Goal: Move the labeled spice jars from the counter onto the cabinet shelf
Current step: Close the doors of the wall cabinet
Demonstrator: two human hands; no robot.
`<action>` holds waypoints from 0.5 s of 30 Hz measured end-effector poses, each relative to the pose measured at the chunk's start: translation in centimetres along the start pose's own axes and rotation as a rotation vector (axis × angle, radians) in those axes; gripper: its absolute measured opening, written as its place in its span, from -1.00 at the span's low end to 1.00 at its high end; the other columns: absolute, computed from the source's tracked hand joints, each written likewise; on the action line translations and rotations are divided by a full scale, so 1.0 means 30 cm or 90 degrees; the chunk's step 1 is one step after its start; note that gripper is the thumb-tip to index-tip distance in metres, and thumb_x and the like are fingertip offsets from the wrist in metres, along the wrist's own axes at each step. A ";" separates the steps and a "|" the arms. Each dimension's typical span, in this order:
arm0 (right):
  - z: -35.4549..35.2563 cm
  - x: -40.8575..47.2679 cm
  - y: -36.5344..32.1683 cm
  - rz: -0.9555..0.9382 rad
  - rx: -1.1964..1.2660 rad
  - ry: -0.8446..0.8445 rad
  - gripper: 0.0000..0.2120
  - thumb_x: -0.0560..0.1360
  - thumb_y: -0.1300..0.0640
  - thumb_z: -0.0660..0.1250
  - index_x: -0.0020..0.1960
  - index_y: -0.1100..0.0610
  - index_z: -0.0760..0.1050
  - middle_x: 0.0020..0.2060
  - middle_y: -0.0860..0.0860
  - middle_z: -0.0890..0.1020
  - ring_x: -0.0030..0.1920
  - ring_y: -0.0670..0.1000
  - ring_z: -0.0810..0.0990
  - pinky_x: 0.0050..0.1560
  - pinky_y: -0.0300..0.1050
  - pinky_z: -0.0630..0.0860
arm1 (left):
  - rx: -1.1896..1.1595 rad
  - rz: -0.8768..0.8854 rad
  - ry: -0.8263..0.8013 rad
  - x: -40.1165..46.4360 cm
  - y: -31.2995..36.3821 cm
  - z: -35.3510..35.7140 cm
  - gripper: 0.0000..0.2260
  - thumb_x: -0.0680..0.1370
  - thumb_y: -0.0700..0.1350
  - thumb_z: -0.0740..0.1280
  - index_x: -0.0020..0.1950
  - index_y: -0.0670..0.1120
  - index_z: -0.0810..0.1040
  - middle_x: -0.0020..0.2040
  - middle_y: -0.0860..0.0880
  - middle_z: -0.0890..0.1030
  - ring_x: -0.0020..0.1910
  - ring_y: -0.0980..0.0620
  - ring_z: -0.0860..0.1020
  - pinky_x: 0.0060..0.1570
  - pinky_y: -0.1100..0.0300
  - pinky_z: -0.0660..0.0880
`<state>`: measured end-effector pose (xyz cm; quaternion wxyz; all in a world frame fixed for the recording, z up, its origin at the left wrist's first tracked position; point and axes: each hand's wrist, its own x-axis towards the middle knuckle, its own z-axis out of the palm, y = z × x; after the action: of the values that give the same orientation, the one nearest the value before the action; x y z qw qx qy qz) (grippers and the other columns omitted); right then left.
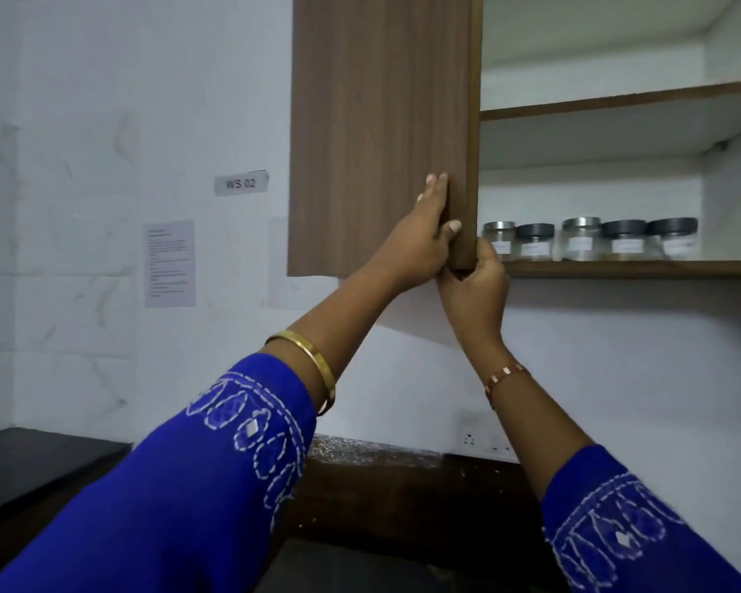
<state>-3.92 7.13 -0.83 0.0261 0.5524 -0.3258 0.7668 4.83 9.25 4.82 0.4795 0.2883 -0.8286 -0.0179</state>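
We cannot read the labels on the spice jars (580, 240). Our right hand (475, 293) hides part of the leftmost, its fingertips lost behind the cabinet door (381, 122). The wall notice (170, 263) blurs.

place: kitchen | evidence: wall cabinet (381, 122), spice jars (582, 240) on shelf (638, 270), dark counter (39, 464), tiled wall (61, 216)
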 end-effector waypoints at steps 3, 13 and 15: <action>-0.063 0.047 0.077 0.036 -0.018 0.003 -0.72 0.43 0.22 0.41 0.12 0.26 0.51 -0.06 0.07 0.65 -0.03 0.02 0.64 -0.04 -0.27 0.55 | 0.019 0.001 -0.050 0.045 -0.069 0.073 -0.48 0.64 -0.15 0.06 0.53 -0.10 -0.11 0.56 -0.07 -0.11 0.54 -0.05 -0.04 0.51 0.07 0.03; -0.107 0.184 0.232 -0.058 -0.261 0.085 -0.49 0.49 0.30 0.29 0.41 0.18 0.27 0.27 0.15 0.42 0.23 0.11 0.48 0.21 0.04 0.51 | 0.237 0.146 0.015 0.193 -0.284 0.287 -0.50 0.64 -0.14 0.02 0.54 -0.06 -0.10 0.57 -0.03 -0.10 0.55 -0.04 -0.10 0.49 -0.02 -0.11; -0.109 0.214 0.276 -0.066 -0.329 0.082 -0.53 0.49 0.30 0.29 0.39 0.21 0.32 0.27 0.14 0.43 0.26 0.12 0.43 0.24 0.06 0.47 | 0.240 0.148 0.024 0.217 -0.319 0.335 -0.50 0.64 -0.14 0.02 0.54 -0.05 -0.10 0.57 -0.03 -0.11 0.55 -0.06 -0.11 0.49 -0.03 -0.11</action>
<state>-12.44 0.28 0.25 0.2264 0.4935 -0.4794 0.6895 -1.30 -4.42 1.58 0.4310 0.2759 -0.8360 0.1981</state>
